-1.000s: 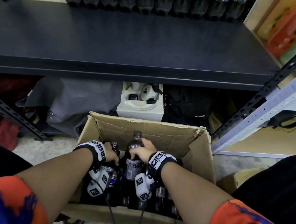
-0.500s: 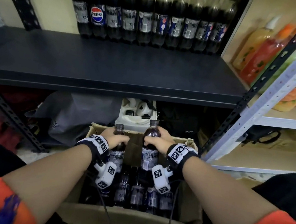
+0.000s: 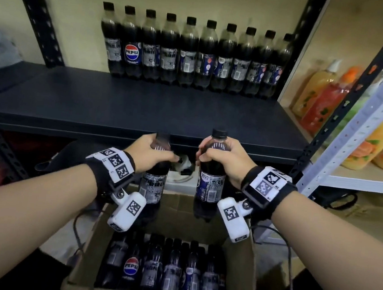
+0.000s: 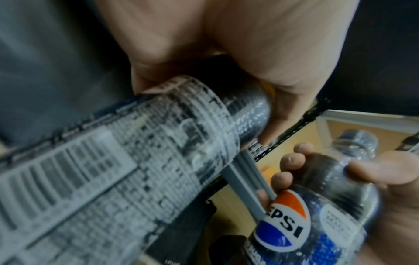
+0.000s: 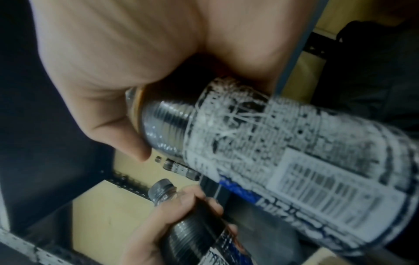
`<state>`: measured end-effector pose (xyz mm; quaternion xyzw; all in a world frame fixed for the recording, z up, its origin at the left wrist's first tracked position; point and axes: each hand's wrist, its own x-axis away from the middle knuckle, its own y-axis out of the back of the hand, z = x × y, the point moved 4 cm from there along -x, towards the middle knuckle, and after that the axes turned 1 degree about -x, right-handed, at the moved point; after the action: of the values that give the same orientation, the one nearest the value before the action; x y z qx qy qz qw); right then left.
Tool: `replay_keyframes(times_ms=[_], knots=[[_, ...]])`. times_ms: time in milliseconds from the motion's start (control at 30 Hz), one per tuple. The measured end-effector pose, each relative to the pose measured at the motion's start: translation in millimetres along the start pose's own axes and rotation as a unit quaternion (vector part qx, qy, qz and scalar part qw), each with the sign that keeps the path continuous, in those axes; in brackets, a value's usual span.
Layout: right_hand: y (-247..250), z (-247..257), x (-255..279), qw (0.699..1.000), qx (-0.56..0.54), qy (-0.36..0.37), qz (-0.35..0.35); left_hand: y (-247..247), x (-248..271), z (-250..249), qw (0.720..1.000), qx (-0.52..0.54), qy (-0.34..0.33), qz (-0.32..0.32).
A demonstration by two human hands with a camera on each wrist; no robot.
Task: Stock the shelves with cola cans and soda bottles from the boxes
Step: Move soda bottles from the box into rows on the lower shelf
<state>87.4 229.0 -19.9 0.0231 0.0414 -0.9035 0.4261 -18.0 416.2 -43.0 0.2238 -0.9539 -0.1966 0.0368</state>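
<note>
My left hand [image 3: 152, 151] grips the upper part of a dark cola bottle [image 3: 154, 183], and my right hand [image 3: 222, 157] grips another [image 3: 210, 181]. Both bottles hang upright above the cardboard box [image 3: 80, 272], in front of the black shelf's [image 3: 142, 107] front edge. The box holds several more cola bottles [image 3: 169, 271]. A row of the same bottles [image 3: 194, 56] stands at the back of the shelf. In the left wrist view the left bottle [image 4: 127, 161] fills the frame, with the right one [image 4: 317, 206] beside it. The right wrist view shows its bottle [image 5: 283, 161] and the left one [image 5: 199, 227].
A black upright post [image 3: 39, 18] rises at the left and another [image 3: 343, 108] at the right. A white shelf unit [image 3: 360, 128] to the right carries orange and red bottles [image 3: 378, 139]. Under the black shelf lie bags and a white object [image 3: 181, 169].
Both hands have lifted their bottles out of the box, up to the level of the shelf's front edge. The view has tilted upward and shows more of the shelf.
</note>
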Motion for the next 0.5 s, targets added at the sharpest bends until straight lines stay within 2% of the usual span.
replay_keyframes(times_ms=[333, 500], knots=[[-7.1, 66.0, -49.6, 0.996, -0.033, 0.075, 0.032, 42.2, -43.2, -103.0, 0.984, 0.089, -0.154, -0.014], [-5.3, 102.3, -89.1, 0.992, -0.014, 0.125, 0.031, 65.7, -69.4, -136.2, 0.973, 0.079, -0.214, -0.034]])
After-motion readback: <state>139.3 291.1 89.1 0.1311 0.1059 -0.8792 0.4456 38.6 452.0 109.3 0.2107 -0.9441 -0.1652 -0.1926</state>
